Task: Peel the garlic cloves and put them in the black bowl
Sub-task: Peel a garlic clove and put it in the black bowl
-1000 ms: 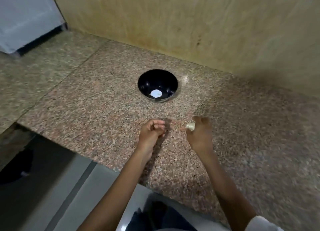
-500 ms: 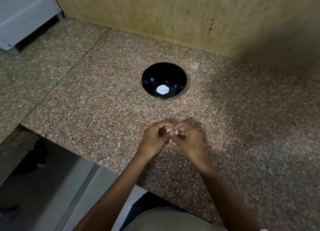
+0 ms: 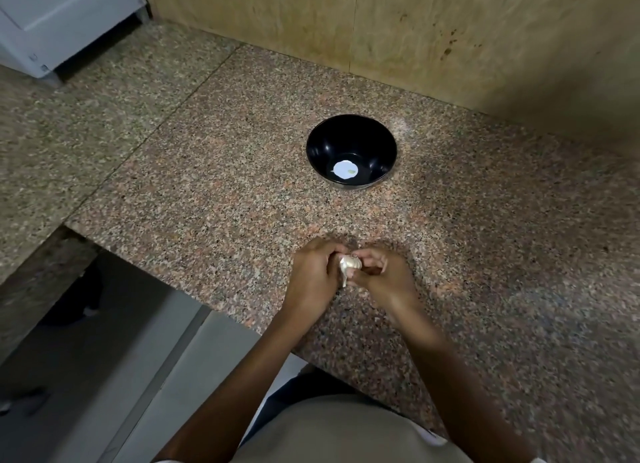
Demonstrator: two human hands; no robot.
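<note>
Grips the garlic (image 3: 349, 264) with the left hand (image 3: 313, 275) and the right hand (image 3: 384, 275), fingers of both curled round it, just above the speckled surface (image 3: 207, 185) near its front edge. Has the black bowl (image 3: 325, 143) standing farther back, well apart from both hands, with a small white patch (image 3: 344, 169) at its bottom; cannot tell what that is.

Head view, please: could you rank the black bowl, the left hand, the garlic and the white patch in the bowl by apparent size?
1. black bowl
2. left hand, nearer the camera
3. garlic and white patch: about alike; the garlic is nearer and partly hidden, so unranked
</note>
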